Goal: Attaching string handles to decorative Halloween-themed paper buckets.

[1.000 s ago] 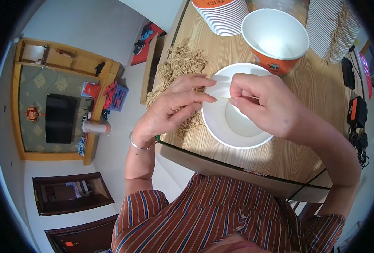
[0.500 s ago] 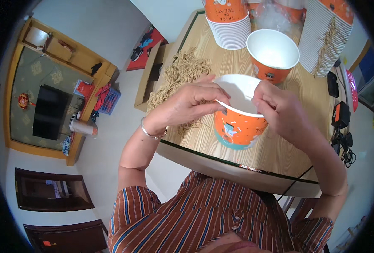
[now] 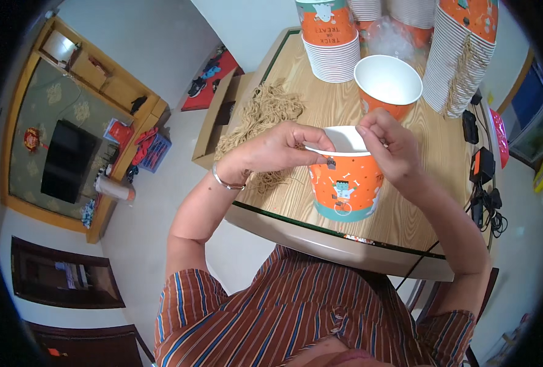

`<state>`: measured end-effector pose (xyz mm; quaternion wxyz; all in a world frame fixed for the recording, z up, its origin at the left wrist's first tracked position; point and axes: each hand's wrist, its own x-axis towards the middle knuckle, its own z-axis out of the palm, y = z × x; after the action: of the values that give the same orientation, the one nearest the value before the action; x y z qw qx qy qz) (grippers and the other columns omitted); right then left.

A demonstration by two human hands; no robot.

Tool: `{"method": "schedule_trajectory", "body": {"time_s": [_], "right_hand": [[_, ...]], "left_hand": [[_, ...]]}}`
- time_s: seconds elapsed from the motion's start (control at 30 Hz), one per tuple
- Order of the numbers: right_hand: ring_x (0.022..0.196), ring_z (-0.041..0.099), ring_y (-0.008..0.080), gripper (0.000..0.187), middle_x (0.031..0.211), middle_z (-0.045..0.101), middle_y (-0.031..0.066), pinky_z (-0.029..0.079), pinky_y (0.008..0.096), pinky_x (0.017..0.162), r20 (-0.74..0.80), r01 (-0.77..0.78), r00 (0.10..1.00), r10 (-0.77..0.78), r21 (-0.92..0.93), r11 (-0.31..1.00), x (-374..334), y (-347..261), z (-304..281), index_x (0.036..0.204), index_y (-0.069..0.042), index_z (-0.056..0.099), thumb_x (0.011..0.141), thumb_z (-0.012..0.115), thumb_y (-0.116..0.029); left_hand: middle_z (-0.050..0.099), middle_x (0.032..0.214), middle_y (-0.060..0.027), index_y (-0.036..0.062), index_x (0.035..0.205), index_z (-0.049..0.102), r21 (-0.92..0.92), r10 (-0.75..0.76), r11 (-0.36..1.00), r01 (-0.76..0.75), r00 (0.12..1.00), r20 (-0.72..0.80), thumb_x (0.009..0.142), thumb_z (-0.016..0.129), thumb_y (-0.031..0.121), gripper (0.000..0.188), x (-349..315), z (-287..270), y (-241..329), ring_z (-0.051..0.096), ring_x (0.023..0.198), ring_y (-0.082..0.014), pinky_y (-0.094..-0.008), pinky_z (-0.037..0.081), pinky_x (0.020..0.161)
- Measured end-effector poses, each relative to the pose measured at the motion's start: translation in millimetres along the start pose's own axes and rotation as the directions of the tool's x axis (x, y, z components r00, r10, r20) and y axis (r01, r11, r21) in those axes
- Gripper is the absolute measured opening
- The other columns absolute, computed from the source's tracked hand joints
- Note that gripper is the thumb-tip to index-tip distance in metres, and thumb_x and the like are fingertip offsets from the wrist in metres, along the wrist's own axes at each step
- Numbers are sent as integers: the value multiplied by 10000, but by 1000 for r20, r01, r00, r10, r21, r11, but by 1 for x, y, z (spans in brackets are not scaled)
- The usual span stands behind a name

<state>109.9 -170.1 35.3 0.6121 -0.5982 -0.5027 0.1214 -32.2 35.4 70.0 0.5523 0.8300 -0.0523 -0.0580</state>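
Note:
An orange paper bucket [image 3: 347, 186] with a white rim, teal base and cartoon prints stands upright near the table's front edge. My left hand [image 3: 283, 145] grips its left rim, thumb outside and fingertips inside. At the right rim, my right hand [image 3: 392, 144] is closed in a pinch, thumb against forefinger; whatever lies between the fingertips is too small to make out. Left of the bucket, a loose heap of tan twine [image 3: 270, 113] partly lies behind my left hand and wrist. Just beyond stands a second orange bucket [image 3: 389, 82], its white inside showing.
Tall stacks of nested buckets stand at the back left [image 3: 329, 58] and back right [image 3: 458, 67], the right one with twine strands [image 3: 464, 76] hanging down it. A clear plastic bag [image 3: 389, 40] sits between. Black adapters and cables [image 3: 484, 168] line the right edge; a cardboard box [image 3: 213, 131] stands left.
My right hand has drawn its fingers up from inside the bucket to a pinch at the rim. The bucket stands more upright in view, and the whole view has shifted slightly.

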Motion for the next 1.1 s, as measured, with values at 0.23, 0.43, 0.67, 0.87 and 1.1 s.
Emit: {"method": "schedule_trajectory", "body": {"time_s": [0.23,0.43,0.67,0.87,1.1], "right_hand": [[622,435,35,44,680,480,-3,362,229,560,-13,-7,1000,7,-46,999,-4,1,3,979,-32,527,958,566,-29],[601,387,26,33,673,437,-21,320,233,529,-82,-19,996,19,0,1000,-5,3,9,975,-36,516,975,548,-45],[586,338,12,50,666,396,-65,289,220,517,-156,22,988,-7,90,996,-6,16,9,965,-44,523,987,557,-72],[586,348,13,47,669,415,-64,300,215,522,-184,49,982,-40,45,998,-9,17,9,973,-48,531,986,566,-77],[594,369,21,38,674,424,-46,314,216,534,-248,57,968,-47,34,998,-13,19,10,986,-50,533,981,570,-58]], "left_hand": [[644,926,41,2,1041,662,-107,-45,993,50,998,48,912,647,45,137,-6,-2,-6,546,873,-27,-223,463,783],[638,936,24,-5,1003,642,-174,-31,984,49,994,104,906,661,26,104,-6,2,-5,562,908,-50,-228,458,837],[676,920,27,-4,1043,667,-284,-53,955,80,994,101,901,675,43,149,-9,2,-8,601,859,-33,-209,481,779],[685,901,20,-3,1034,671,-285,-82,952,108,991,102,901,675,38,140,-11,3,-8,607,851,-32,-206,483,779],[681,907,20,-2,1002,666,-336,-64,938,88,995,82,903,670,35,105,-10,7,-5,607,846,-34,-208,490,772]]}}
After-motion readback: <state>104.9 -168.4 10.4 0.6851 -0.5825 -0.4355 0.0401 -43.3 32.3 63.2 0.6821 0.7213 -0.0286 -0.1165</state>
